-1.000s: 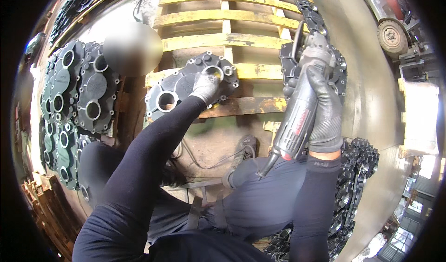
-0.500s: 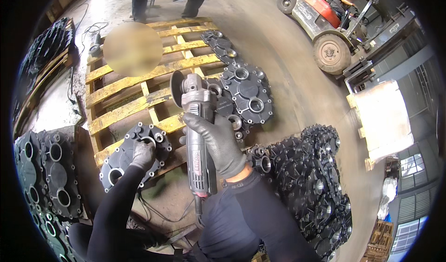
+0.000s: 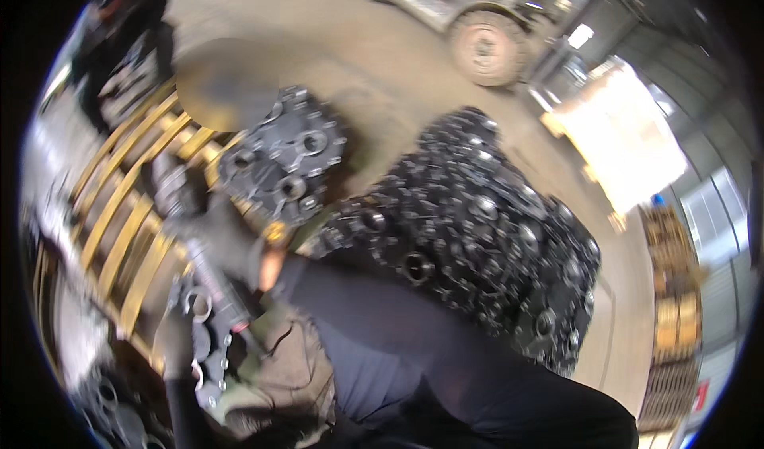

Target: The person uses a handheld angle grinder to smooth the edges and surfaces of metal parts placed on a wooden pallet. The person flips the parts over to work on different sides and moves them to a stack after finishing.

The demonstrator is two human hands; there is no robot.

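My right hand, in a grey glove, is wrapped round the body of an angle grinder. The grinder's metal head points away from me and its cord trails from the near end; the disc is too blurred to make out. Below it, a black cast metal housing with round bores and bolt lugs lies at the near edge of a yellow wooden pallet. Against the left side of that housing rests my gloved left hand, its fingers smeared by motion.
More black housings lie at the pallet's far right. A large heap of similar castings stands to my right, others at lower left. Another person bends at far left. A forklift is beyond, near a wrapped load.
My view has swung to the right, so pallet, housing and both hands appear further left. The grinder stays in my right hand. Left fingers, earlier in a bore, now blur at the housing's side.
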